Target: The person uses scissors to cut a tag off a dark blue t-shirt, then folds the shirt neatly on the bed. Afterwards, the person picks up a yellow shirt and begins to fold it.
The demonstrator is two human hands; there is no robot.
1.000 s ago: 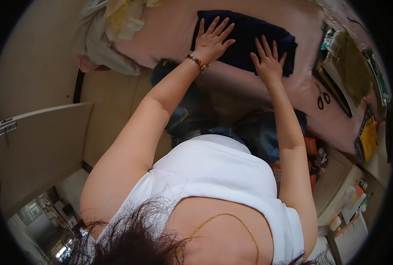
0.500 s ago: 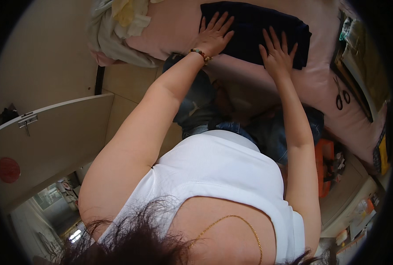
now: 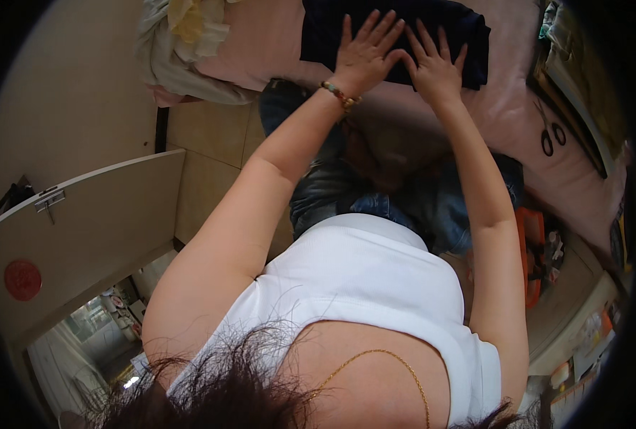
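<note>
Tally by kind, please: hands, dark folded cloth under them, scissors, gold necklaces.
Hands: 2 (left hand, right hand)
Dark folded cloth: 1
Scissors: 1 pair
Gold necklace: 1
Total: 5

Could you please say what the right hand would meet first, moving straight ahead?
The right hand would probably meet more of the dark navy cloth beneath it; how closely they touch is unclear.

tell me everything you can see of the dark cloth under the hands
The dark cloth looks navy, plain and soft, apparently folded into a flat, roughly rectangular bundle. It lies on the pink cover, its far side partly cut off by the picture's edge. The left hand and right hand rest on it, palms down and spread.
</note>
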